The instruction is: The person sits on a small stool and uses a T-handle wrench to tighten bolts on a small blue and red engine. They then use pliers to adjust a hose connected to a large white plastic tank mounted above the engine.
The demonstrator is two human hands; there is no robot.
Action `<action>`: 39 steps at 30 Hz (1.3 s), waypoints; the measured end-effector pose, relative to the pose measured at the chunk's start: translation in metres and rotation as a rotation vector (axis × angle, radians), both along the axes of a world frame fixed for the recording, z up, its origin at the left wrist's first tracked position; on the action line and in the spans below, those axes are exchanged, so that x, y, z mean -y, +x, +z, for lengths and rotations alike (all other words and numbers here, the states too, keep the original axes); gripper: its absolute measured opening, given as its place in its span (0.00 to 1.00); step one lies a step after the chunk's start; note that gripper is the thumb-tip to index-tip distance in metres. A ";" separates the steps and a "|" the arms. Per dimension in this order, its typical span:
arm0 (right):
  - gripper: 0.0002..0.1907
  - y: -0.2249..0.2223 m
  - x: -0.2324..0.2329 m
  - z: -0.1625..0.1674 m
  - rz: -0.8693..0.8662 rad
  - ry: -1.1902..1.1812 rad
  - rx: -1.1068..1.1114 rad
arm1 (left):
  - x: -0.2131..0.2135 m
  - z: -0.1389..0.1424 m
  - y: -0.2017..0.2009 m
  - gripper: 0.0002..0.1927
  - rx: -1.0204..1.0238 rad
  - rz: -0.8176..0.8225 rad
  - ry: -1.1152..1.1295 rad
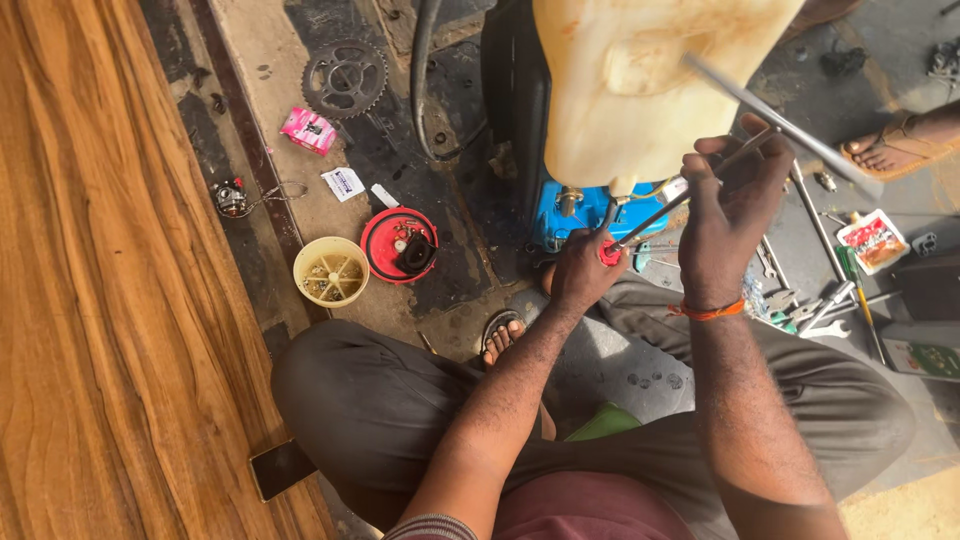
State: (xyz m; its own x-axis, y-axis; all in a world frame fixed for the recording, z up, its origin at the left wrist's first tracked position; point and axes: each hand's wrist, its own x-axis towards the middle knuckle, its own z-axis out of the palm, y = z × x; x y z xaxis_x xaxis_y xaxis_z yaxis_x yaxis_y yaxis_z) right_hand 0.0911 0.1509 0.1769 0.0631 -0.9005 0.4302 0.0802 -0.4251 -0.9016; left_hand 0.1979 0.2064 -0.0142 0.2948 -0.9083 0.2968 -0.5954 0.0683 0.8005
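Your work sits at the small red part (610,252) under the cream plastic tank (640,90), right by the blue engine body (585,212). Your left hand (583,272) is closed round that red part, fingers curled, pinching it in place. Your right hand (735,205) is closed too, gripping a thin metal rod tool (690,190) whose tip runs down to the red part. I judge you're mid-job: the tool is on the fitting, not yet clear of it, & the unit is still opened up.

Signs of what's already off: a red round cover (400,244) lies on the floor w/ small bits in it, next to a yellowish bowl (331,271) of small hardware. A sprocket (345,77) lies further back, a pink packet (308,131) near it. Those still need to go back, I'd guess.

Spanners & other tools (815,310) lie at your right. Someone else's sandalled foot (900,145) is at far right. Can't tell if the fitting is loose or tight.
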 end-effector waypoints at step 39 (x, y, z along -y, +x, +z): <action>0.31 0.003 -0.140 -0.262 1.013 0.782 -1.405 | -0.015 0.009 0.025 0.22 -0.105 -0.106 0.170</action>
